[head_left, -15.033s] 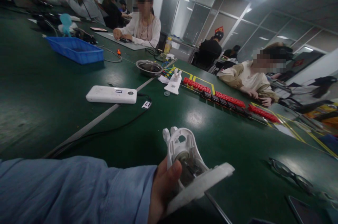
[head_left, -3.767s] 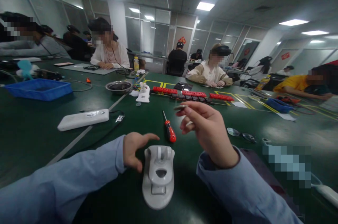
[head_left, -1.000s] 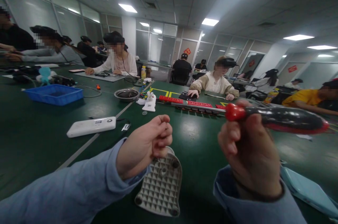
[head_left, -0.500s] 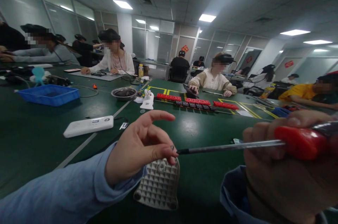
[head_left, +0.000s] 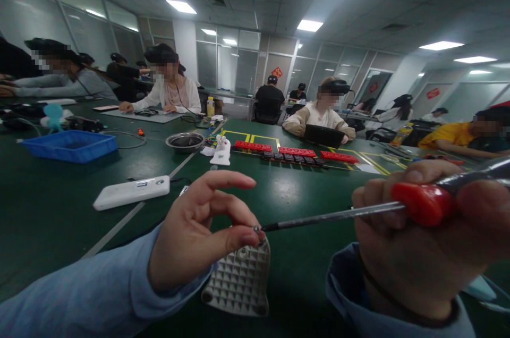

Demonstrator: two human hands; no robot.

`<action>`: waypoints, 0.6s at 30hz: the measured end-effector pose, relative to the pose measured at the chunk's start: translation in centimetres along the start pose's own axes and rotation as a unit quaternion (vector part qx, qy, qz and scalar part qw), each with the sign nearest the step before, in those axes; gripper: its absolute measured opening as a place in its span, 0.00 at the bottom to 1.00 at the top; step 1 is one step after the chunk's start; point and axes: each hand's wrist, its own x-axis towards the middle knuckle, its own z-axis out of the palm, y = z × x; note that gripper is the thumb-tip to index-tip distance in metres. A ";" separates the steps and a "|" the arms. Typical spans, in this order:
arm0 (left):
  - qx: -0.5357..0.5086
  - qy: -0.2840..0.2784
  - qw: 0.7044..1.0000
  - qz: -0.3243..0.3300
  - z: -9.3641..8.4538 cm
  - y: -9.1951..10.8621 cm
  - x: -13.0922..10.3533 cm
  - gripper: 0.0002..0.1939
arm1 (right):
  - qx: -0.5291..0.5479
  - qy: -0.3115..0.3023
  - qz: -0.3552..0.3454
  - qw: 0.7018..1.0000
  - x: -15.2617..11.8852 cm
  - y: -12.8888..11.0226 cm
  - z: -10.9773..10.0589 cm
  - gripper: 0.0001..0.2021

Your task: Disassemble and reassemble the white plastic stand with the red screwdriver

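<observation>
Blue plastic forms the tray point(head_left: 75, 154) we see at the far left of the green table point(head_left: 287, 192), with a white power bank point(head_left: 131, 192) nearer to us and a metal bowl point(head_left: 175, 148) farther right. Then comes the left hand point(head_left: 187, 237), its thumb and one finger pinching a small screw point(head_left: 256, 229) while the forefinger is lifted clear. Far beyond it sits a white part point(head_left: 220, 152). Just under the pinch, on the near side, the base point(head_left: 239, 279) lies with its gridded underside up, its far end partly hidden by the hand. Since the screw is in the fingers and not in the base, we judge that piece, tool and screw are ready, but seating and tightening this screw are undone; whether others are in, we cannot tell. Farther right and far off, red blocks point(head_left: 297, 152) lie in a row. The driver point(head_left: 338, 216) points left, its tip at the screw; we cannot tell whether they touch. At the right, the fingers of the right hand point(head_left: 418, 253) are wrapped around its handle.
</observation>
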 end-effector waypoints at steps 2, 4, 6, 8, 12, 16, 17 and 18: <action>0.005 -0.012 1.000 0.023 -0.1 -0.1 0.0 0.22 | 0.068 0.064 -0.064 0.994 0.5 -0.3 0.4 0.11; 0.013 -0.021 0.999 0.042 -0.1 -0.3 0.0 0.22 | 0.101 0.080 -0.087 0.988 0.9 -0.6 0.8 0.10; 0.028 -0.023 0.998 0.047 -0.1 -0.4 0.1 0.22 | 0.113 0.080 -0.087 0.987 1.2 -0.7 1.1 0.11; 0.048 -0.029 0.997 0.050 -0.2 -0.3 0.1 0.21 | 0.119 0.080 -0.081 0.986 1.3 -0.7 1.1 0.11; 0.121 -0.041 0.989 0.075 -0.6 -0.1 0.2 0.21 | 0.116 0.082 -0.082 0.986 1.0 -0.5 1.2 0.11; 0.222 -0.011 0.969 0.108 -1.0 0.0 0.5 0.22 | 0.087 0.087 -0.116 0.986 0.8 0.0 1.2 0.09; 0.240 -0.006 0.965 0.110 -1.0 0.0 0.5 0.22 | 0.085 0.084 -0.121 0.985 0.9 0.1 1.2 0.08; 0.251 -0.007 0.962 0.109 -1.1 0.0 0.6 0.21 | 0.089 0.072 -0.123 0.986 1.0 0.2 1.1 0.08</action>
